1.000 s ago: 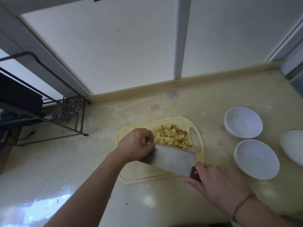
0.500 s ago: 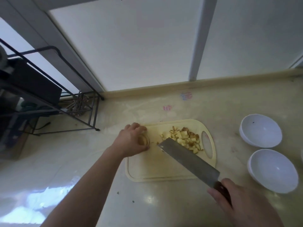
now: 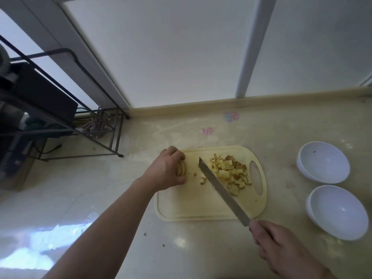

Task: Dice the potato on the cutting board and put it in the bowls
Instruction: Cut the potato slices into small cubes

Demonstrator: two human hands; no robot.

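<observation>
Left hand (image 3: 167,170) curling fingers around potato slices (image 3: 181,168) on cutting board (image 3: 193,206), right hand (image 3: 281,246) gripping knife (image 3: 223,190), no legible writing showing

cleaver (image 3: 223,191): lifted off the potato dice (image 3: 229,174), turned edge-on | potato slices (image 3: 181,168): drawn left, held apart from the pile by left hand (image 3: 167,172)
</observation>
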